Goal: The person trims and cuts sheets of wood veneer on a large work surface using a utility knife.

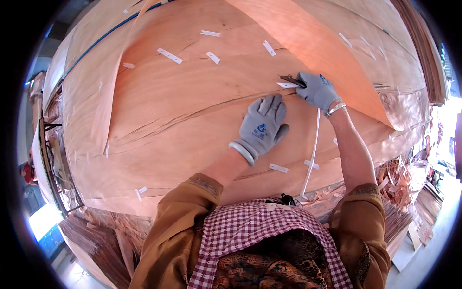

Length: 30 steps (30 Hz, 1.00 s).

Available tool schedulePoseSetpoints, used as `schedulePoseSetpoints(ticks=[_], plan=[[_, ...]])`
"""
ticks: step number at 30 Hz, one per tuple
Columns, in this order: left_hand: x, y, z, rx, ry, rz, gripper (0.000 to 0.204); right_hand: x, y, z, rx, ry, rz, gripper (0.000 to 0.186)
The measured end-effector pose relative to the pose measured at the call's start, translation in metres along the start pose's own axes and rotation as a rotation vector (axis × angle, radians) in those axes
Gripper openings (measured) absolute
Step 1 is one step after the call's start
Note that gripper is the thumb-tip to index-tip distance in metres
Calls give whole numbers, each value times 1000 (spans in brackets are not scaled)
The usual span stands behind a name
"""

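Observation:
My left hand (262,125), in a grey glove, lies palm down on a large pink-tan wood veneer sheet (183,111), beside a long crack, its fingers extended. My right hand (315,89), gloved alike, grips a small dark metal tool (290,79) over a white tape strip (286,85); whether the fingers touch the strip is unclear. A loose orange veneer piece (351,82) curves past my right hand. Short tape pieces (169,55) are scattered over the sheet, and a long white strip (313,147) runs downward below my right hand.
Veneer stacks (91,236) stand at the lower left, with more (423,53) at the upper right. Torn scraps (399,183) pile at the right edge. A metal frame (51,126) borders the left side. A red shape (28,173), possibly a person, is at the far left.

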State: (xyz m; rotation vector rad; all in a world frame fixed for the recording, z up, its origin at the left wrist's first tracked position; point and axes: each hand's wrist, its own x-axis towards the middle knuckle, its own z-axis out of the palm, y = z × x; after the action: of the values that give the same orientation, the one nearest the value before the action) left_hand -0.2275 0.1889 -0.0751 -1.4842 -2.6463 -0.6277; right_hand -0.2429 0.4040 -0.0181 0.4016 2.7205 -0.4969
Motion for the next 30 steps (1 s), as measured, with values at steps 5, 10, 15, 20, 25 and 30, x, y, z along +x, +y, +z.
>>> schedulePoseSetpoints(ticks=[5, 10, 15, 20, 25, 30], plan=[[3, 0, -5, 5, 9, -19, 53, -21, 4, -12, 608, -34, 44, 27], [-1, -4, -3, 33, 53, -11, 51, -42, -29, -3, 1259, -200, 61, 23], [-13, -17, -7, -34, 103, 31, 51, -29, -30, 38, 1196, -177, 83, 17], [-36, -30, -25, 93, 107, -56, 50, -25, -31, 44, 1199, -164, 138, 16], [-31, -30, -29, 162, 43, -46, 47, -26, -38, 36, 1224, -249, 110, 19], [-24, -39, -27, 106, 79, -36, 47, -25, -51, 50, 1146, -149, 140, 21]])
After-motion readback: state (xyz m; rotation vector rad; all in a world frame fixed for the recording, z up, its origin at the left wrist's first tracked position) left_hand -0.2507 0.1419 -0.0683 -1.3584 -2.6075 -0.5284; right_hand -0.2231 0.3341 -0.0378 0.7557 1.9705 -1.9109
